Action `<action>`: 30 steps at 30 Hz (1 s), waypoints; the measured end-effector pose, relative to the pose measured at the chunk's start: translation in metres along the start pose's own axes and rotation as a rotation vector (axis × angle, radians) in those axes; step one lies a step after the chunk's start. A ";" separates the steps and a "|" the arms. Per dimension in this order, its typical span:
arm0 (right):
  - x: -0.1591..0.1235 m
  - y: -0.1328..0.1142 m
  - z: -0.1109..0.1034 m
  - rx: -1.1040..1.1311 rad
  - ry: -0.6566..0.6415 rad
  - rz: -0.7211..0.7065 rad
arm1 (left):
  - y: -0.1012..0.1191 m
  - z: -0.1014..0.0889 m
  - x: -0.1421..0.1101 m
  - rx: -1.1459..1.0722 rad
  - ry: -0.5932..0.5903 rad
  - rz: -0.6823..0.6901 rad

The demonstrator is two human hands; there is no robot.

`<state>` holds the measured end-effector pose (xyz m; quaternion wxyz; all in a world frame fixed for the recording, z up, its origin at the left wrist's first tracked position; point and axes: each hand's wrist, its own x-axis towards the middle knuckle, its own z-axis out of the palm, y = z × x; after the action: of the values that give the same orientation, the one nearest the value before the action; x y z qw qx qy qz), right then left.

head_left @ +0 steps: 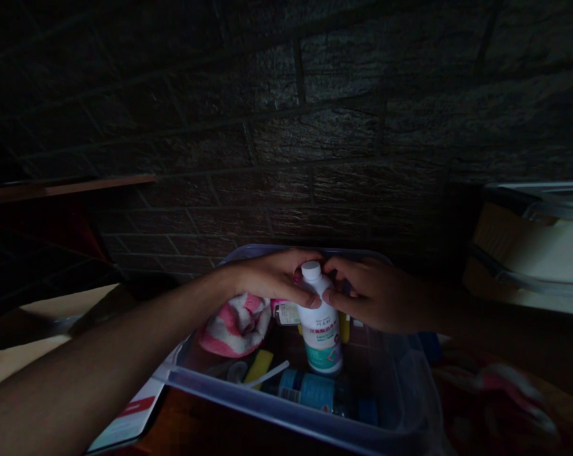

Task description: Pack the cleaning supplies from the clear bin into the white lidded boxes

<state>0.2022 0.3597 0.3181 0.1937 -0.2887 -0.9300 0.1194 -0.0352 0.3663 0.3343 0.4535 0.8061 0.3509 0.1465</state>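
Observation:
A white bottle with a white cap and a teal-and-pink label stands upright inside a clear plastic bin. My left hand grips the bottle's shoulder from the left. My right hand holds the neck from the right, fingertips just below the cap. Both hands meet around the top of the bottle. The scene is dim.
The bin also holds a pink-and-white striped cloth, a blue-labelled bottle lying flat, a yellow item and a white stick. A dark brick wall rises behind. A paper sheet lies left of the bin; a pale tub sits at right.

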 end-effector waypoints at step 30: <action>0.001 -0.008 -0.005 -0.041 -0.043 -0.011 | -0.004 0.001 0.003 0.012 0.037 0.025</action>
<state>0.1996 0.3547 0.3258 0.1687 -0.2847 -0.9377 0.1055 -0.0340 0.3688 0.3304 0.4402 0.8103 0.3501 0.1648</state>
